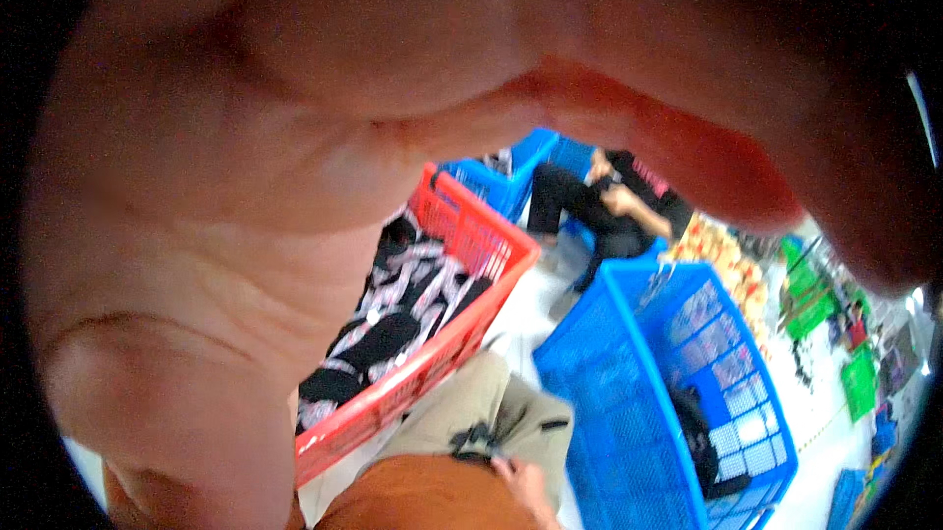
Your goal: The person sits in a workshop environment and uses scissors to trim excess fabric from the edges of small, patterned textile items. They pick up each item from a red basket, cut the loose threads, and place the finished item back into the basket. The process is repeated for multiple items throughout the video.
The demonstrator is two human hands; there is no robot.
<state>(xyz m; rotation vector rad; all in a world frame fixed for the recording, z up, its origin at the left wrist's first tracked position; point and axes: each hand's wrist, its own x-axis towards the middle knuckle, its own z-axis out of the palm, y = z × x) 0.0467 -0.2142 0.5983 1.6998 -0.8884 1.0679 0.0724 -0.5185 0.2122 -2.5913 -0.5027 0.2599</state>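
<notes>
My left hand (187, 235) is raised very close to the lens and fills the left and top of the picture, blurred. Its fingers arch across to the right, apart from the rest of the hand, and nothing shows in them. Low in the middle, my right hand (527, 487) rests by my lap, beside the orange top (422, 496) and beige trousers (447, 407). Its fingers are bent in at a small black item (476, 440) whose kind I cannot make out. Left of my legs stands a red plastic crate (417, 358) full of black and pale pink fabric pieces (393, 309).
On the right, a blue mesh crate (609, 402) holds some black pieces (699, 442). Another blue crate (501, 181) stands beyond the red one. A person in black (604, 206) sits ahead. Tan plush-like items (722, 260) and green crates (810, 299) lie farther right.
</notes>
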